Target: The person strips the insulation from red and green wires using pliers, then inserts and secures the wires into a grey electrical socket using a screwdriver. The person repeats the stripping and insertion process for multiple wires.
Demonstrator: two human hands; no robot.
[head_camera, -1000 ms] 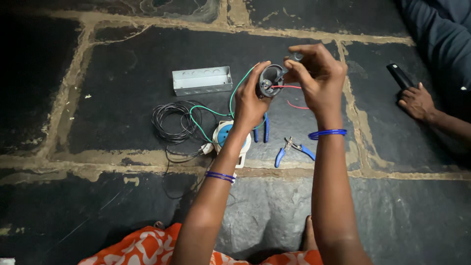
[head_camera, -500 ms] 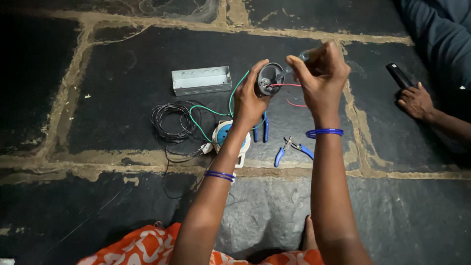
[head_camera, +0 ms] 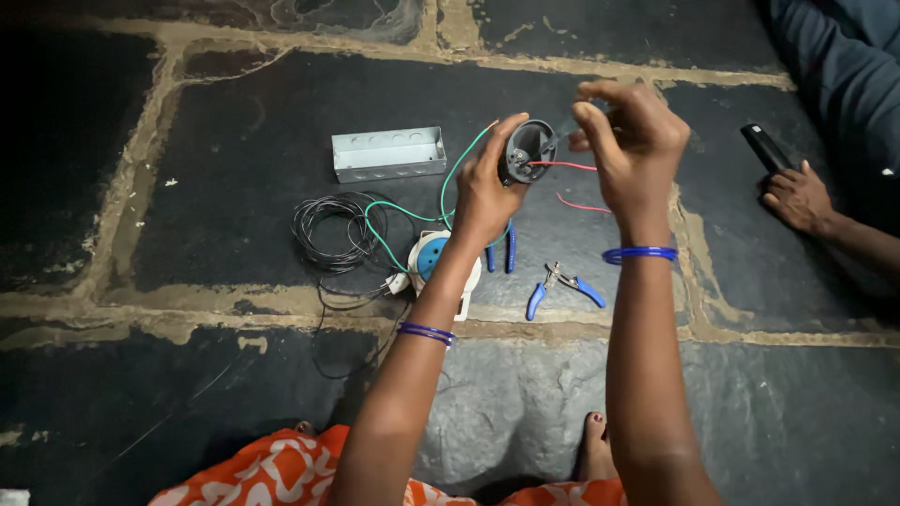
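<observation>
Head view, single entry: the left hand [head_camera: 487, 192] is gripping a round black plastic lamp-holder fitting [head_camera: 527, 150], open end turned toward the right hand [head_camera: 630, 141], which is pinching a small item at the fitting's 3 o'clock side; what it pinches is too small to tell. A thin red wire [head_camera: 562, 166] and a green wire [head_camera: 412, 214] are running out of the fitting. Judged best practice: keeping the fitting steady and the fingertips close to the terminal. On the floor at 7 o'clock of the fitting, a white-and-blue round socket [head_camera: 433, 258] is lying beside a coil of black wire [head_camera: 328, 230]; a grey metal box [head_camera: 389, 153] is sitting at 9 o'clock; blue-handled pliers [head_camera: 562, 286] at 6 o'clock. The surface is a dark stone slab floor [head_camera: 234, 141] with pale mortar joints; another person's hand [head_camera: 797, 197] is resting at 3 o'clock.
</observation>
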